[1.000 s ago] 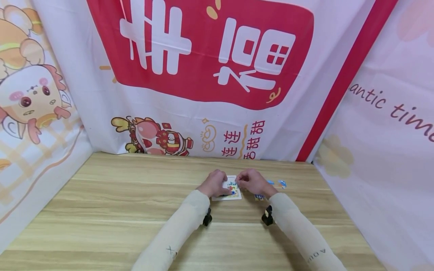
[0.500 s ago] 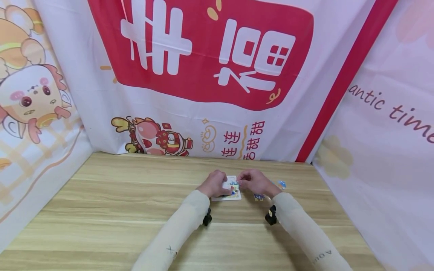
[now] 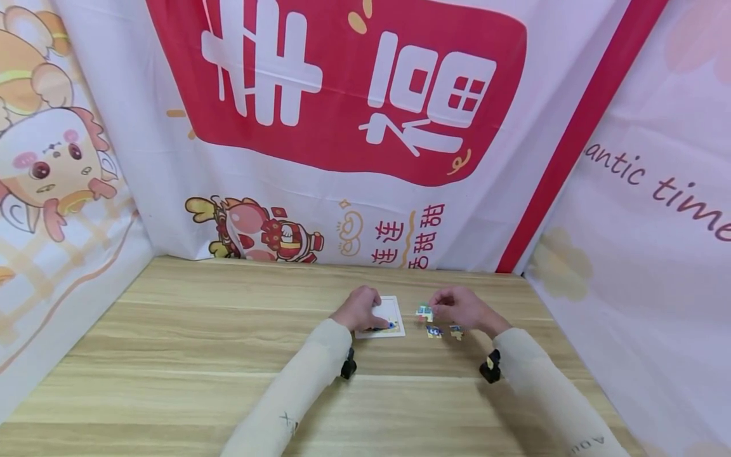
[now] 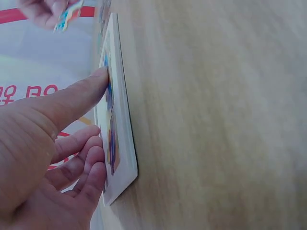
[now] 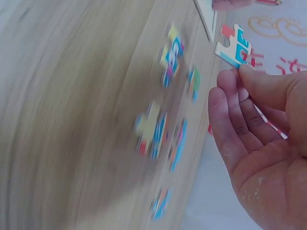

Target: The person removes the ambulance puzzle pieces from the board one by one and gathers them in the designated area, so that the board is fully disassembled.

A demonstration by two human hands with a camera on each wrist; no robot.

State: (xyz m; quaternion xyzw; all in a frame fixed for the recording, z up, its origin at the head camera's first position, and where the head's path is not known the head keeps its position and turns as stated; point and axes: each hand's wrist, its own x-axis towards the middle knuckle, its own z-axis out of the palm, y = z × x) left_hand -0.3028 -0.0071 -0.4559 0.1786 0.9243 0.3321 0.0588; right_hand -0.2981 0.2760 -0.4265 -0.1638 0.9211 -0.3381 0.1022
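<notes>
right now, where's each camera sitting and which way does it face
Head: head-worn, facing forward and down at the table; left hand, right hand and sleeves show.
Left wrist: on that wrist, facing the puzzle board; left hand large, right hand at top.
Right wrist: on that wrist, facing loose pieces; right hand large, left hand's edge at top.
Both wrist views share the board and the pinched piece.

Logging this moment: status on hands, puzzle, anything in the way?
Left hand resting on puzzle board. Right hand pinching one piece, off the board. Loose pieces on table near right hand, possible clutter.
</notes>
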